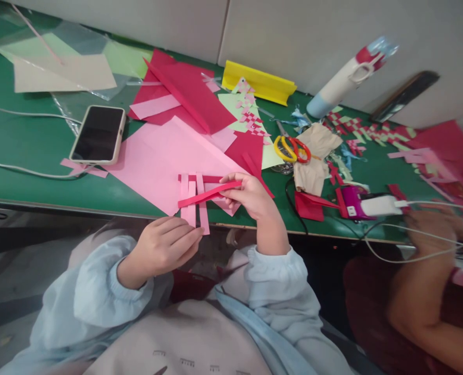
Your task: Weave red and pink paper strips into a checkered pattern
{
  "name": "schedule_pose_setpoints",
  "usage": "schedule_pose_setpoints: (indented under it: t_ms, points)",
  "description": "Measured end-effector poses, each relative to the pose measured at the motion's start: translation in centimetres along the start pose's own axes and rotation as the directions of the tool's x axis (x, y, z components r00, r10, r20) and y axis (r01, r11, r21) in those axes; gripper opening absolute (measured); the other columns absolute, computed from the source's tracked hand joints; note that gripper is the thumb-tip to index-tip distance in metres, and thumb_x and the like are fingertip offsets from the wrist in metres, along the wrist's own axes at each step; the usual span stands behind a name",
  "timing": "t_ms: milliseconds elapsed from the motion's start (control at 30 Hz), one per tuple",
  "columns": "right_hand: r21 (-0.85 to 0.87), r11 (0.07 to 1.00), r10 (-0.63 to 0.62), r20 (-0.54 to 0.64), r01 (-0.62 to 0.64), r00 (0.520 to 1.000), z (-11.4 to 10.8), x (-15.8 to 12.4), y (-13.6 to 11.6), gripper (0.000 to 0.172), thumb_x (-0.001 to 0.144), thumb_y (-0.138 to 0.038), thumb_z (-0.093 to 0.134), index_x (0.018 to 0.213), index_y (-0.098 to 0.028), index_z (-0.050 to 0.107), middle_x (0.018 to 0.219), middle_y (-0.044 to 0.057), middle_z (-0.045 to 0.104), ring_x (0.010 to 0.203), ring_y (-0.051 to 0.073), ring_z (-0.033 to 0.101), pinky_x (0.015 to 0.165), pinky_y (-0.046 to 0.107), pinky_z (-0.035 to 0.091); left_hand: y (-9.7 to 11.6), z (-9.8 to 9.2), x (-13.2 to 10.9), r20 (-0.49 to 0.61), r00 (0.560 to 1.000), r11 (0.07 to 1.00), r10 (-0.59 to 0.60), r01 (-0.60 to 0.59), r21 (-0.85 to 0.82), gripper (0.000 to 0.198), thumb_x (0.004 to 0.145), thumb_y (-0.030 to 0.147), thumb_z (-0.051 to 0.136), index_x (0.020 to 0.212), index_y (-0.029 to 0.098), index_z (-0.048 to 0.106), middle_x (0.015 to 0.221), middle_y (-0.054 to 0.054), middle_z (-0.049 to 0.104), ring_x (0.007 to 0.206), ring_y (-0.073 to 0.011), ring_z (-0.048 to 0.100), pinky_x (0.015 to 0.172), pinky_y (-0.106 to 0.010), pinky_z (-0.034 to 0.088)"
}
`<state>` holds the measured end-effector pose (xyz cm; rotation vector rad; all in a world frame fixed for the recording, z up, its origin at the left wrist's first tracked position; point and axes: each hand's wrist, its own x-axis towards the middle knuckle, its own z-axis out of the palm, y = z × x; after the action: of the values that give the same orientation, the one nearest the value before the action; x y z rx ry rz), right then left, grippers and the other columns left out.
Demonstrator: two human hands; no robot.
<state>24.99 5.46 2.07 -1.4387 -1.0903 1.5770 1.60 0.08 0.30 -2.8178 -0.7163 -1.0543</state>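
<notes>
My left hand (164, 245) is closed on the lower ends of several light pink paper strips (191, 211), which stand side by side at the table's front edge. Between the thumb and fingers of my right hand (247, 195) is the right end of a red paper strip (204, 195), slanting across the front of the pink ones. Another red strip (210, 179) runs crosswise near their top ends. Beneath all this lies a large pink paper sheet (153, 156), partly covered by the strips and my right hand.
A phone (98, 134) rests at left, cables around it. Red sheets (192, 88), a yellow holder (258, 83), scissors (290, 148), a cloth pouch (313, 156) and a bottle (344, 80) stand or lie beyond. At right are woven paper pieces (366, 130), a purple box (354, 202) and a co-worker's arm (423, 291).
</notes>
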Motion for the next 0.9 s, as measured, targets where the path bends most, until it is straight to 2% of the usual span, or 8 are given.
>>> schedule_pose_setpoints:
  t_ms: [133,233,300,433,600,800,900]
  points:
    - [-0.058,0.998,0.018,0.008,-0.017,1.0,-0.05,-0.18,-0.04,0.026,0.068,-0.019,0.072,0.091,-0.018,0.059,0.05,-0.005,0.06,0.042,0.01,0.056,0.038,0.019,0.048,0.0,-0.02,0.06,-0.016,1.0,1.0,-0.001,0.001,0.018,0.023,0.079,0.012,0.068,0.101,0.016,0.064,0.079,-0.002,0.073,0.07,-0.0164,0.067,0.066,-0.031,0.056]
    - [-0.102,0.995,0.02,0.022,-0.018,1.0,-0.14,-0.3,0.0,0.025,0.07,-0.02,0.073,0.09,-0.019,0.058,0.049,-0.005,0.059,0.042,0.01,0.055,0.038,0.02,0.049,0.03,-0.1,0.18,-0.03,0.999,0.999,-0.025,0.026,0.031,0.015,0.079,0.011,0.066,0.093,0.017,0.064,0.076,-0.002,0.073,0.068,-0.016,0.067,0.064,-0.03,0.056]
    - [-0.11,0.994,0.019,0.031,-0.016,0.999,-0.19,-0.37,0.05,0.024,0.071,-0.018,0.072,0.089,-0.019,0.057,0.048,-0.006,0.058,0.042,0.01,0.054,0.039,0.02,0.048,0.0,-0.18,0.23,-0.029,0.997,0.997,-0.071,0.072,0.04,0.009,0.078,0.011,0.064,0.083,0.019,0.063,0.07,0.0,0.071,0.064,-0.016,0.066,0.06,-0.03,0.055]
    - [-0.1,0.995,0.021,0.051,-0.016,0.998,-0.31,-0.46,0.15,0.023,0.071,-0.015,0.071,0.088,-0.018,0.055,0.047,-0.005,0.058,0.042,0.01,0.055,0.041,0.02,0.048,-0.25,-0.25,0.21,-0.019,0.982,0.978,-0.188,0.189,0.086,0.012,0.077,0.012,0.062,0.069,0.021,0.059,0.061,0.001,0.066,0.06,-0.0168,0.063,0.059,-0.032,0.055]
    - [-0.119,0.993,0.011,0.054,-0.004,0.999,-0.47,-0.54,0.16,0.02,0.072,-0.012,0.067,0.088,-0.017,0.056,0.049,-0.004,0.06,0.044,0.009,0.056,0.042,0.018,0.047,-0.63,0.02,0.21,-0.017,0.958,0.953,-0.288,0.288,0.098,0.008,0.078,0.012,0.062,0.082,0.018,0.064,0.081,-0.003,0.073,0.074,-0.0199,0.068,0.073,-0.036,0.058]
    - [-0.126,0.992,0.005,0.071,0.004,0.997,-0.62,-0.61,0.36,0.017,0.073,-0.014,0.067,0.087,-0.017,0.057,0.049,-0.005,0.06,0.043,0.009,0.055,0.042,0.018,0.045,-0.7,0.57,-0.07,0.001,0.959,0.956,-0.282,0.281,0.086,0.012,0.08,0.012,0.061,0.089,0.016,0.066,0.091,-0.005,0.075,0.082,-0.0221,0.071,0.079,-0.038,0.059]
    - [-0.204,0.978,-0.037,0.053,0.047,0.998,-0.85,-0.76,0.4,0.015,0.073,-0.015,0.066,0.087,-0.018,0.059,0.051,-0.004,0.061,0.044,0.009,0.056,0.043,0.018,0.045,-0.74,0.69,-0.19,0.041,0.954,0.952,-0.298,0.293,0.09,0.012,0.082,0.013,0.058,0.091,0.016,0.066,0.093,-0.006,0.075,0.084,-0.0225,0.071,0.078,-0.038,0.059]
